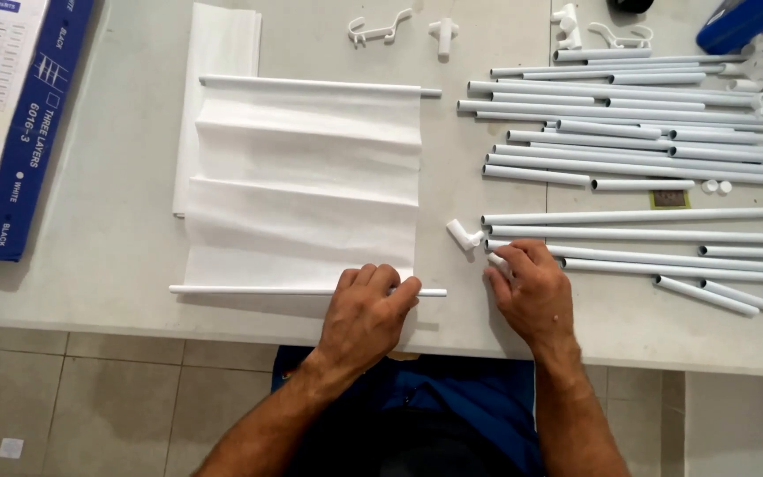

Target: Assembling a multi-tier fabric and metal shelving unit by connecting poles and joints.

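We are at the fitting stage: the white fabric panel [302,181] lies flat on the tabletop [117,177] with 1 white tube through its far hem [320,86] and 1 through its near hem [302,291]. Our left hand [366,314] rests on the near tube, toward its right end, fingers curled down over it in a loose grip, pinning more than squeezing. Our right hand [532,291], just right of the panel's near corner, has its fingertips closed on a small white piece; what the piece is we cannot tell, as the fingers hide most of it. 1 white plastic connector [464,234] lies just beyond that hand, between the panel and the loose tubes.

We judge that the next move calls for lining a connector up squarely with the open tube end at the panel's near right corner while the left hand keeps the tube from rolling.

Counts: 1 panel, 2 hemmed tubes, and roughly 25 loose white tubes [638,159] to the panel's right, overlapping too much for an exact figure. Beyond the panel lie 2 white plastic fittings [380,29], with more further right. Left of the panel sits 1 blue-and-white box [33,124].
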